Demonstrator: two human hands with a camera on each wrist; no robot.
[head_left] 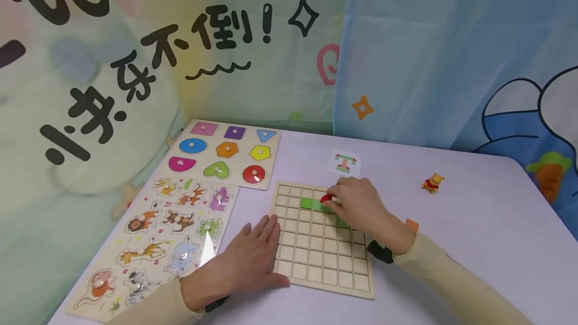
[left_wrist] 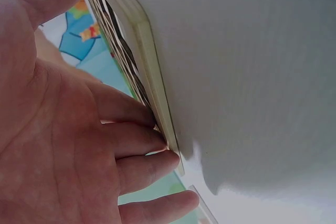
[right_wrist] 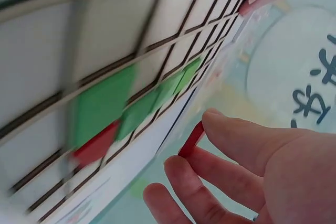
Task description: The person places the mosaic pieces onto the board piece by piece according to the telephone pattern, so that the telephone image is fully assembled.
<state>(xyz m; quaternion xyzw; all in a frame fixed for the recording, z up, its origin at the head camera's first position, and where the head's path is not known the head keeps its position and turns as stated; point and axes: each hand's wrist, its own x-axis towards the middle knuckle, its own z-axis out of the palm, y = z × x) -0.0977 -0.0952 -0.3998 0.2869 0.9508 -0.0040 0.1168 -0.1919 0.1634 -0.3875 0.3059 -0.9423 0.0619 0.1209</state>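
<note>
My right hand (head_left: 358, 202) pinches a small red tile (right_wrist: 191, 139) between thumb and fingers, over the far rows of a wooden grid board (head_left: 311, 252). In the board lie several green tiles (head_left: 306, 203) in a far row, with another green tile (head_left: 342, 222) nearer. The right wrist view shows a red tile (right_wrist: 97, 144) set beside a green one (right_wrist: 102, 103). Along the board's left edge rests my left hand (head_left: 253, 255), its fingers extended; in the left wrist view the fingertips meet the board's side (left_wrist: 152, 77).
Behind the grid board lies a pattern card (head_left: 344, 163). Two knob puzzle boards, one with shapes (head_left: 212, 137) and one with animals (head_left: 153, 224), sit to the left. To the right are a small bear figure (head_left: 433, 183) and an orange tile (head_left: 412, 225). Printed curtains (head_left: 406, 64) stand behind.
</note>
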